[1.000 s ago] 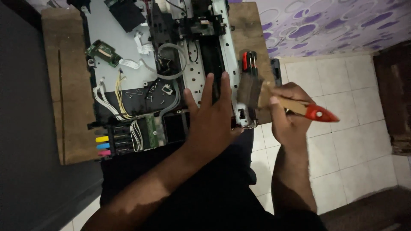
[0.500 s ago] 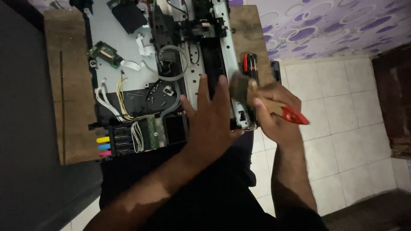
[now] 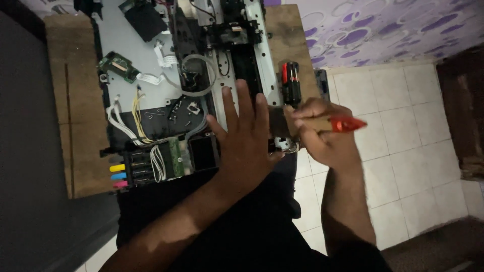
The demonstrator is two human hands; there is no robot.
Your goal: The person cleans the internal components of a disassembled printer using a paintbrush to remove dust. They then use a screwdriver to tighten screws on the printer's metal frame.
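Home repair corner: wooden table (image 3: 80, 151), tiled floor (image 3: 398, 131), purple-patterned wallpaper (image 3: 383, 30).

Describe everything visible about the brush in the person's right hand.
The brush is a flat paintbrush with a light wooden handle ending in a red tip that points right, over the tiled floor. Its head points left toward the opened printer on the wooden table; the bristles are mostly hidden behind the left hand, so contact with the printer's metal frame cannot be confirmed. It lies roughly level. The right hand grips the handle at mid-length, fingers wrapped over it. A red-and-black screwdriver lies just above it.
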